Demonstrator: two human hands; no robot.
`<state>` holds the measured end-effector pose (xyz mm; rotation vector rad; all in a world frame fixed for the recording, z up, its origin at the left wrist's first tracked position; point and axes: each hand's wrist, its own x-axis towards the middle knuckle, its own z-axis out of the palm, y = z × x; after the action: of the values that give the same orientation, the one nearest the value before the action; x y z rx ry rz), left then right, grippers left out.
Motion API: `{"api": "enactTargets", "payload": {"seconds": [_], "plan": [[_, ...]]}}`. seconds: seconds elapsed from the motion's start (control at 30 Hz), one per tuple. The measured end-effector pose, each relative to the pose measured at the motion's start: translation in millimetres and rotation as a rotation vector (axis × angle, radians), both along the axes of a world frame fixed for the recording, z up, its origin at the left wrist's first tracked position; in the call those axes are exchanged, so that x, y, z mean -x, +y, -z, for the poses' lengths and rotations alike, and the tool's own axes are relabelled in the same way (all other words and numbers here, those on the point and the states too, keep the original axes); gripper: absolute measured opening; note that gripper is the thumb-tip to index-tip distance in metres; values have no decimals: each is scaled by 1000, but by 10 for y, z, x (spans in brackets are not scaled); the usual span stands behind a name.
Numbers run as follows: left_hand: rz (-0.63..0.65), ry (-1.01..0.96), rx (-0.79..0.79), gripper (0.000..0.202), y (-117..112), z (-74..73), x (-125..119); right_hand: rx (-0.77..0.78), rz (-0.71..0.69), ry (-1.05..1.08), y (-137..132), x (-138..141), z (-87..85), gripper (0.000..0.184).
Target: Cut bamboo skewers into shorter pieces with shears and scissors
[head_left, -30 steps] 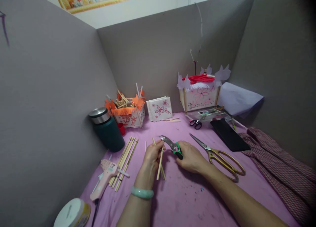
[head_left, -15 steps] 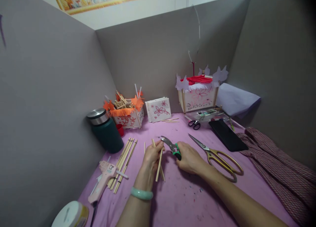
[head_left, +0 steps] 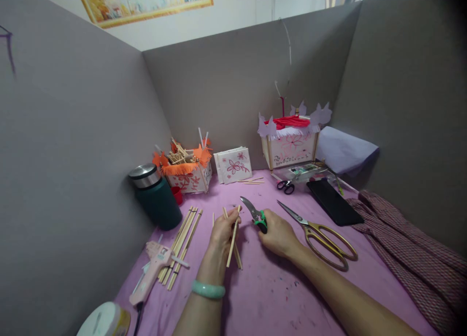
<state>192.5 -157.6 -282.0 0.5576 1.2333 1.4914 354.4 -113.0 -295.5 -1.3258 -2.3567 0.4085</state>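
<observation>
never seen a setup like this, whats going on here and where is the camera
There's no machine: these are a person's two bare hands, seen by a camera worn on their head, looking forward and down. The left hand holds thin wooden sticks; the right hand grips green-handled pruning shears. On the pink tablecloth lie a hot glue gun, black-banded sticks and gold-handled scissors, with a black phone beyond. Farther back are a teal vacuum flask, an orange-fringed box and a lilac-fringed box.

Teal bottle, black phone touching patterned cloth, gold-framed painting
</observation>
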Motion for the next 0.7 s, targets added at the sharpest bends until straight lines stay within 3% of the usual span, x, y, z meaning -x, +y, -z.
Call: {"api": "enactTargets", "payload": {"seconds": [0.17,0.7], "plan": [[8,37,-52,33,6,12,15,-45,-128,36,-2,-33,-18,20],[10,65,-40,35,-2,-7,3,23,-130,-96,-14,-59,-84,24]]}}
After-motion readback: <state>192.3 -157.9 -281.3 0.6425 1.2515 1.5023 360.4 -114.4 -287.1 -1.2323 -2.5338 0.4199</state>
